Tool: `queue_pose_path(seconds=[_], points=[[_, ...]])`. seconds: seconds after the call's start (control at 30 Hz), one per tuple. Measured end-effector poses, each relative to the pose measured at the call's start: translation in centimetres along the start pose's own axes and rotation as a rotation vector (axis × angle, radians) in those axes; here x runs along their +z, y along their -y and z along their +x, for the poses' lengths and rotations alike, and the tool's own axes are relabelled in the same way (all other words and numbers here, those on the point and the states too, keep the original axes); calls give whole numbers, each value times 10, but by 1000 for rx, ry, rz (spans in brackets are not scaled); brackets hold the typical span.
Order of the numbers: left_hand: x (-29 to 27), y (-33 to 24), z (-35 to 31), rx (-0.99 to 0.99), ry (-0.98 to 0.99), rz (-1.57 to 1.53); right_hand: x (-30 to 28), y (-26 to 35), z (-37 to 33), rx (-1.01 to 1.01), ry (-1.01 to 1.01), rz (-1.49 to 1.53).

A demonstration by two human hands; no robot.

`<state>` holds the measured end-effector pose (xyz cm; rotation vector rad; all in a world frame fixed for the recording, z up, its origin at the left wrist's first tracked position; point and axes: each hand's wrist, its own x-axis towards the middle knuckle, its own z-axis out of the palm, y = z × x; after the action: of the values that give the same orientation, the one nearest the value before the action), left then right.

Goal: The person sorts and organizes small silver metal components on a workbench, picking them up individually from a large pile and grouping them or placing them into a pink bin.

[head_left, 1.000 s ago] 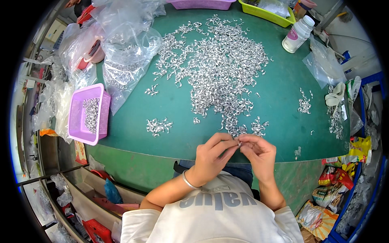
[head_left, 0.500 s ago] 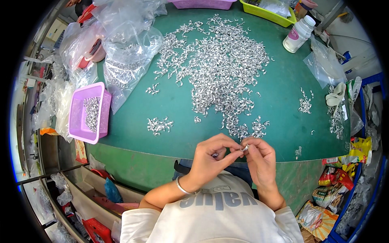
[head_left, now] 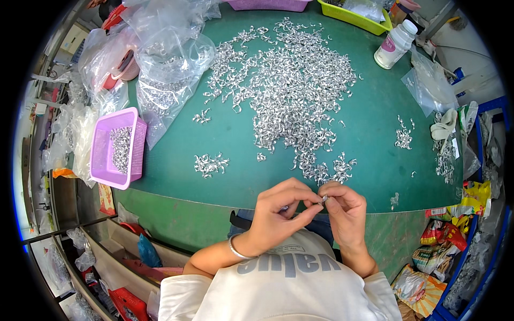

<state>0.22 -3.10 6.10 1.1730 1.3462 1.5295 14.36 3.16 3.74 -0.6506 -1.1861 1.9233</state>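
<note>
Heap of pieces (head_left: pixel 292 101) on table (head_left: pixel 369 144), basket (head_left: pixel 138 147) left, bottle (head_left: pixel 395 46) right

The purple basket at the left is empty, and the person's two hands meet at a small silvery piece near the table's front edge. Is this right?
The purple basket is not empty: the head view shows many silvery parts inside. The rest is right: left hand and right hand meet at a small silvery piece near the front edge of the table.
</note>
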Motion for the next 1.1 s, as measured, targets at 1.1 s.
queue_pose_path(seconds=[1.1], points=[[-18, 48, -6, -766, 32, -864, -50, -33, 45, -431, -100, -1485]])
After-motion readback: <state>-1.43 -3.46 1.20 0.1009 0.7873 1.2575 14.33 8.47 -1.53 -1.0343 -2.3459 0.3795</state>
